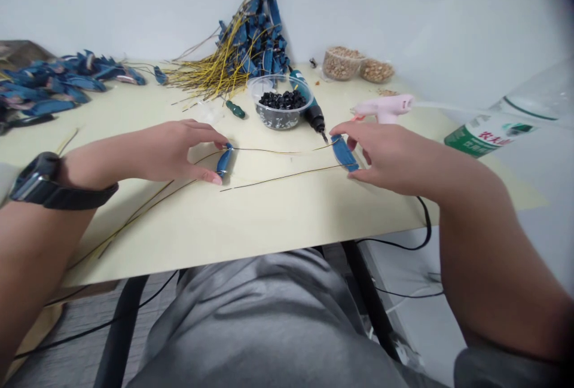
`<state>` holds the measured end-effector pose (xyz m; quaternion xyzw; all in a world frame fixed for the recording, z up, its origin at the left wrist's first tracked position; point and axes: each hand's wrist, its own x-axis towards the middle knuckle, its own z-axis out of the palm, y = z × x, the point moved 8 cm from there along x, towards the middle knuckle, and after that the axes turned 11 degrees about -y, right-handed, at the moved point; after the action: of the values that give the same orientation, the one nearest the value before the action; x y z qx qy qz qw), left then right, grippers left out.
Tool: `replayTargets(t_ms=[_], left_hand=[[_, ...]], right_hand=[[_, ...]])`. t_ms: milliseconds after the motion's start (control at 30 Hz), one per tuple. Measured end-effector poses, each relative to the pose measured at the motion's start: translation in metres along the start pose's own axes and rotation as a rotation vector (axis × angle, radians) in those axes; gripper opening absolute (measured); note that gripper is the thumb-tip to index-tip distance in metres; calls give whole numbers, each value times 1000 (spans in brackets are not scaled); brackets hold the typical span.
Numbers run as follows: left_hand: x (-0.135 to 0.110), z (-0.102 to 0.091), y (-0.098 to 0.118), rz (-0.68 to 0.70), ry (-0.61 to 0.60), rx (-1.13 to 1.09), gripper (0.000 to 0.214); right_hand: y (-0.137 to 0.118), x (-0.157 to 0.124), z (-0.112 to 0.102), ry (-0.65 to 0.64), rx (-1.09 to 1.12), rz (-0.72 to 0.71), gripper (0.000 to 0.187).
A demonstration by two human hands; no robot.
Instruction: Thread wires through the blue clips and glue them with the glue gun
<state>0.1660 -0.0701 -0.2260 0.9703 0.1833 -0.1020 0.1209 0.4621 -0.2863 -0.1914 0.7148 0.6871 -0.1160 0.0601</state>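
Note:
Between the thumb and fingers of my left hand [191, 152] is a small curved blue piece [225, 159], gripped at its two ends. Thin yellow-and-dark wires [147, 202] trail from it under my wrist to the lower left. My right hand [381, 152] pinches a second curved blue piece [344, 153] by its ends, thumb at the near end. From this one, two thin wires [278, 179] stretch leftward over the table; the upper one runs to the left piece, and whether it joins there I cannot tell. Both pieces are at the tabletop, some way apart.
Behind stand a clear tub [280, 114] of small black parts, a power screwdriver [314, 112], a green-handled tool [235, 109] and a pink glue gun [385, 107]. Blue wired pieces [258, 41] are heaped against the wall, more blue pieces [58, 86] at left. A bottle [488, 131] lies right.

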Motion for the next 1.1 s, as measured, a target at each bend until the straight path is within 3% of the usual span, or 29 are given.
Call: replayTargets(t_ms=[133,433,567,700,1000,1100], left_hand=[[-1,0,1,-1,4,-6,137],[1,-1,1,-42,-14,-26,128],[-1,-3,-2,7,36,-23,110],[-4,-2,-3,25,70,-50,113],[-1,-3,1,-37,-29,-15,116],[-2,-5,-2,-58,-44,3,112]], right_hand=[[-5,0,1,14,-19,-61,74],[-15,1,2,42,-44,-78,58],[-25,7,2,-65,-27,-3,39],[-29,10,6,-169,-27,86,30],[-12,-7,22,-246,-30,113,41],[-6,-10,22,-174,8,43,45]])
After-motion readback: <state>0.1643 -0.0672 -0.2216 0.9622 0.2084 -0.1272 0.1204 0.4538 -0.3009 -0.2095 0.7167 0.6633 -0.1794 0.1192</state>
